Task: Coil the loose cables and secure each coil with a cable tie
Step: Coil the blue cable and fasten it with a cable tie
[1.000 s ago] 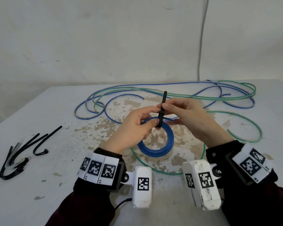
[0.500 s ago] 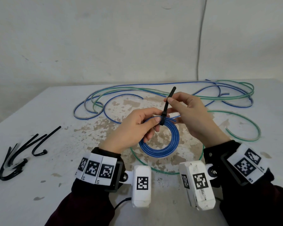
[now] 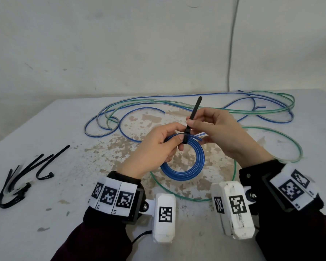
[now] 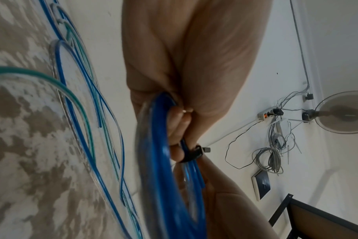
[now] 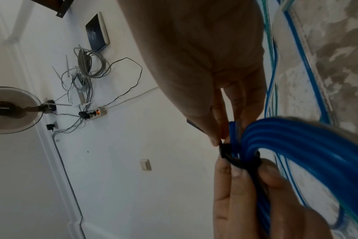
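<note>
A blue cable coil [image 3: 184, 166] hangs above the table's middle. My left hand [image 3: 158, 147] grips its top edge, fingers curled round the strands [image 4: 164, 145]. A black cable tie [image 3: 191, 119] is looped round the coil there, its band [image 5: 239, 163] closed about the strands and its tail pointing up and away. My right hand [image 3: 220, 129] pinches the tail just above the tie's head. Loose blue and green cables [image 3: 196, 106] lie spread across the far half of the table [image 3: 45, 129].
Several spare black cable ties [image 3: 21, 179] lie in a heap at the table's left. A green cable loop [image 3: 271, 144] curves round the right and near side under my hands. A grey wire [image 3: 231, 44] runs up the wall behind.
My right hand has drawn the tie's tail further up and to the right, so more of it sticks out beyond the fingers. The loop round the coil is tighter. My left hand keeps its hold.
</note>
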`<state>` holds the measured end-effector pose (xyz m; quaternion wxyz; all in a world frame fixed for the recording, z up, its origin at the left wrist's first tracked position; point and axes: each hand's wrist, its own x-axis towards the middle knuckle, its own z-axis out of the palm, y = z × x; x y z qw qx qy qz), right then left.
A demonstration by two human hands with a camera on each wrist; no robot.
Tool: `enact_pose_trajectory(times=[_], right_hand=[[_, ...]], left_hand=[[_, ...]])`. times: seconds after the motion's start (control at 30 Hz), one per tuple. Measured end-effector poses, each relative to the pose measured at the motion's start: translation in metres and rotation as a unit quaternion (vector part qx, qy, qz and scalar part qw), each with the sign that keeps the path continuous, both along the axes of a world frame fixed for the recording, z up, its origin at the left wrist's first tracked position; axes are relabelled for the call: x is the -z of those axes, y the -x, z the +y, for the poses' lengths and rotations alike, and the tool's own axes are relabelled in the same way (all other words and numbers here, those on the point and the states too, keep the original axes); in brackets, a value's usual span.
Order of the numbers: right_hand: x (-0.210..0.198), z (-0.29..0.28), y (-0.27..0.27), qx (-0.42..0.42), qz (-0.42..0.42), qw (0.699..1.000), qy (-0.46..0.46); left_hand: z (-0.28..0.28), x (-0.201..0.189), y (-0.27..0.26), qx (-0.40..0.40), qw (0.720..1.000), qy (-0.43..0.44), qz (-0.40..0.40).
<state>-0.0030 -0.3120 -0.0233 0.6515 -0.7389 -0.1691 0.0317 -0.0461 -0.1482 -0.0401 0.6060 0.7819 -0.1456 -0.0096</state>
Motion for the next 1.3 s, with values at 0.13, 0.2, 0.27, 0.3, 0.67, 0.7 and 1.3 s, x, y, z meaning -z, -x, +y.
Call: enact_pose_trajectory(times=[0.13, 0.2, 0.27, 0.3, 0.67, 0.7, 1.3], right_hand=[[0.001, 0.001, -0.001, 0.017, -0.013, 1.0, -0.002], [0.003, 0.001, -0.002, 0.024, -0.014, 1.0, 0.0], [0.004, 0.001, -0.002, 0.037, -0.016, 0.999, 0.0], [0.004, 0.001, -0.002, 0.044, -0.019, 0.999, -0.001], [0.01, 0.008, 0.0, 0.044, -0.037, 0.998, 0.026], [0.01, 0.008, 0.0, 0.048, -0.037, 0.998, 0.021], [0.01, 0.008, 0.0, 0.025, 0.031, 0.999, -0.023]], left_hand=[[-0.001, -0.002, 0.0, -0.003, 1.0, -0.013, 0.001], [-0.001, -0.002, -0.001, -0.008, 1.0, -0.018, 0.003], [-0.001, -0.002, -0.001, -0.007, 1.0, -0.017, 0.003], [0.0, -0.003, -0.001, -0.006, 1.0, -0.012, 0.005], [-0.001, 0.005, -0.005, -0.078, 0.994, -0.059, -0.052], [-0.001, 0.005, -0.005, -0.078, 0.994, -0.059, -0.05], [0.003, 0.004, -0.005, -0.05, 0.988, -0.118, -0.084]])
